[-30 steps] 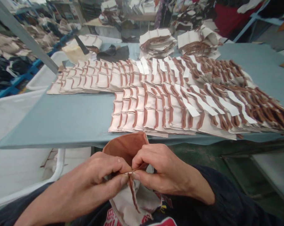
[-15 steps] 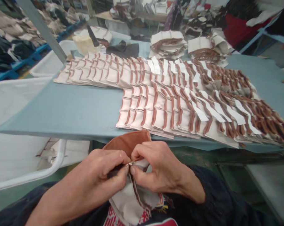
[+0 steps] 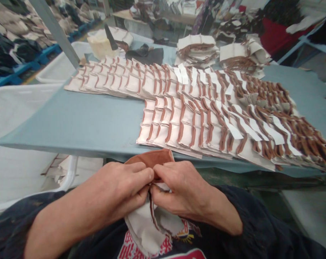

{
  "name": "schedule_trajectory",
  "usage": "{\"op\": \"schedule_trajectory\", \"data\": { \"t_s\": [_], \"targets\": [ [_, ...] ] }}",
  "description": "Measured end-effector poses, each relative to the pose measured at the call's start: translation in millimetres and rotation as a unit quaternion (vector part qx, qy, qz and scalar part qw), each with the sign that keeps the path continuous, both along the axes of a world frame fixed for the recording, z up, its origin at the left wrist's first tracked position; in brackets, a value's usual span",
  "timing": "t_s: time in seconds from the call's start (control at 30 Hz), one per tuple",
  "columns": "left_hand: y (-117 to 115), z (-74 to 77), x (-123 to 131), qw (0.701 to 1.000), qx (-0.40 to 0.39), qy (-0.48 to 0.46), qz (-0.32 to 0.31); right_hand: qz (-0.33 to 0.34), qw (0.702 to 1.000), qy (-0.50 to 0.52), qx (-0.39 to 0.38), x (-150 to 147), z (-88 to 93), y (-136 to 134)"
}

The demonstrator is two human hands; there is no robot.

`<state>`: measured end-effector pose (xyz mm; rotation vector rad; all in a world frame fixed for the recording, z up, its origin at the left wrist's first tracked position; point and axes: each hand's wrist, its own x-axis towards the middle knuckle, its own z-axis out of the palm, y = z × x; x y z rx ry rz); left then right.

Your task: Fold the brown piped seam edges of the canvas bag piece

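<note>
Between both hands, close to my body, is a sewn leather piece [image 3: 140,226], brown on one face and off-white on the other. My left hand [image 3: 125,185] pinches its seam edge from the left, thumb under and fingers curled over. From the right, my right hand [image 3: 179,189] grips the same edge, its fingertips touching or nearly touching those of the left. A brown flap [image 3: 150,157] of the piece stands up behind the knuckles, and the off-white panels hang below. The fingertips hide the exact spot being pinched.
Overlapping rows of similar pieces [image 3: 173,122], some with white paper strips, cover much of the blue-grey table [image 3: 98,122]. Folded stacks [image 3: 197,48] stand behind them beside a dark cloth [image 3: 145,55]. A white bin [image 3: 14,144] is at the left, near a metal post [image 3: 55,34].
My left hand has rolled forward over the seam, its fingers now covering the pinched spot. My right fingers have curled in closer. The view has shifted slightly.
</note>
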<state>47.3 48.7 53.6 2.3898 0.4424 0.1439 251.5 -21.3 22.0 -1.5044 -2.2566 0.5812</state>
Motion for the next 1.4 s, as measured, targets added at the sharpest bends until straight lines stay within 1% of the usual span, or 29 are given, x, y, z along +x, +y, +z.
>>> {"op": "schedule_trajectory", "data": {
  "t_s": [0.07,0.13,0.2,0.3,0.37,0.47,0.53,0.63,0.77,0.83,0.93,1.03,1.17,1.27,1.33,1.4],
  "targets": [
    [1.1,1.7,1.6,1.0,0.018,-0.005,-0.018,-0.004,1.0,0.014,-0.01,1.6,1.5,0.2],
    [0.3,-1.8,3.1,0.997,0.062,-0.03,-0.017,-0.021,0.998,0.05,-0.026,3.4,3.1,-0.2],
    [-1.9,-9.8,4.3,0.989,0.134,-0.057,-0.005,-0.043,0.993,0.097,-0.053,5.2,4.8,-1.3],
    [-6.4,-25.7,4.7,0.967,0.242,-0.081,0.011,-0.064,0.978,0.172,-0.102,8.5,7.7,-4.2],
    [-8.9,-35.9,4.2,0.955,0.278,-0.103,0.019,-0.071,0.959,0.231,-0.147,11.8,9.6,-6.2],
    [-10.7,-47.6,3.7,0.945,0.29,-0.149,0.03,-0.08,0.918,0.318,-0.223,18.9,11.6,-7.0],
    [-10.5,-52.2,4.5,0.938,0.3,-0.172,0.029,-0.079,0.899,0.352,-0.249,23.8,11.5,-5.6],
    [-9.2,-53.8,7.4,0.933,0.314,-0.176,0.021,-0.075,0.893,0.37,-0.246,28.9,8.3,-2.8],
    [-8.1,-49.0,14.4,0.945,0.299,-0.13,0.02,-0.089,0.89,0.371,-0.252,31.3,0.5,-5.2],
    [-8.2,-45.8,20.0,0.945,0.291,-0.148,0.01,-0.079,0.897,0.373,-0.222,32.2,-2.6,-9.3],
    [-10.2,-39.9,28.9,0.945,0.266,-0.187,0.033,-0.058,0.925,0.355,-0.121,34.6,-6.2,-15.9],
    [-13.5,-31.9,35.1,0.959,0.223,-0.164,0.062,-0.038,0.944,0.325,-0.031,37.5,-10.2,-20.2],
    [-14.6,-22.7,36.7,0.968,0.189,-0.155,0.05,-0.014,0.96,0.276,0.038,39.8,-14.7,-20.9],
    [-11.9,-21.5,33.1,0.98,0.128,-0.147,0.048,-0.006,0.969,0.237,0.073,38.8,-16.4,-19.8],
    [-9.4,-23.7,28.4,0.988,0.071,-0.133,0.042,0.004,0.972,0.211,0.103,36.7,-17.3,-19.3],
    [-7.1,-27.6,22.2,0.992,0.031,-0.119,0.022,0.009,0.972,0.196,0.129,33.6,-18.5,-19.2]
  ]
}}
